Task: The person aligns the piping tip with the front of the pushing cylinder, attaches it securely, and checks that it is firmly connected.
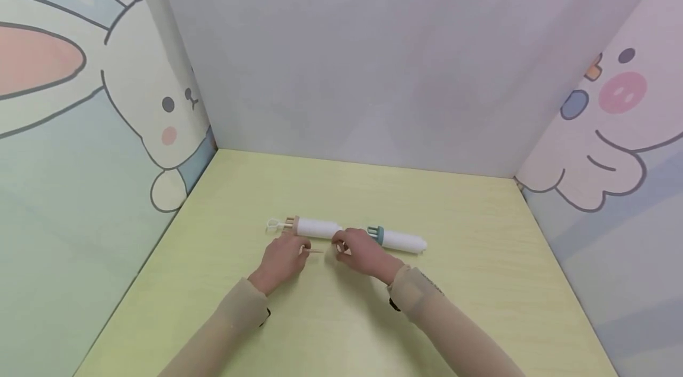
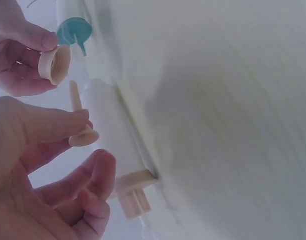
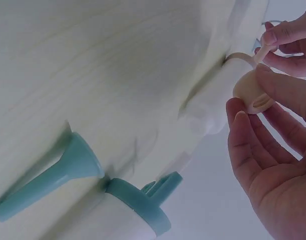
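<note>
My left hand pinches a slim beige nozzle with a flared base between thumb and finger, its narrow end pointing toward the right hand. Held in the fingertips of my right hand is a round beige cap, threaded inside and showing an oval slot in the right wrist view. The cap and nozzle are close together but apart. Just beyond the hands lies a white decorating syringe with a beige collar and a white looped plunger. A second white syringe with a teal collar lies beyond the right hand.
A teal funnel-shaped nozzle lies on the table beside the teal-collared syringe. The pale yellow table is bounded by a plain back wall, with cartoon-printed panels at both sides.
</note>
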Demonstrator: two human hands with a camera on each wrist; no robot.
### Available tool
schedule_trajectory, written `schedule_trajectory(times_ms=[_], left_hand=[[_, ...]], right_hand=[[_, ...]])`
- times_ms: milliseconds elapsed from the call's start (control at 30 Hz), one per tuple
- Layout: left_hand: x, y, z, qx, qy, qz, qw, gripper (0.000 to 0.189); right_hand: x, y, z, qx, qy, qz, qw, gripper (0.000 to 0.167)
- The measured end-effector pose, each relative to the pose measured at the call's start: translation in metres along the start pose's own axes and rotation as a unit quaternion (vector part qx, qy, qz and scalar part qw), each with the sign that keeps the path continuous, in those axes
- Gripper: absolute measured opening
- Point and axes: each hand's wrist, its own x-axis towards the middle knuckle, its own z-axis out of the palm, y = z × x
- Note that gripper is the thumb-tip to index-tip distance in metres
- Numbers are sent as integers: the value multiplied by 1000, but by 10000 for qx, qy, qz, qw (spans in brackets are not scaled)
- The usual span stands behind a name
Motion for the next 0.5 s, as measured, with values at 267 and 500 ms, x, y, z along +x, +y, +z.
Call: schedule_trajectory(times_ms=[267,500], left_hand=[[7,16,-2,-370,126,196,9990,6],[12,28,5,-376,164,492,9979,6]], right_hand=[[-6,5,-1,631,194,315,9973,21],[-11,6,-3,542,345,446,9969,23]])
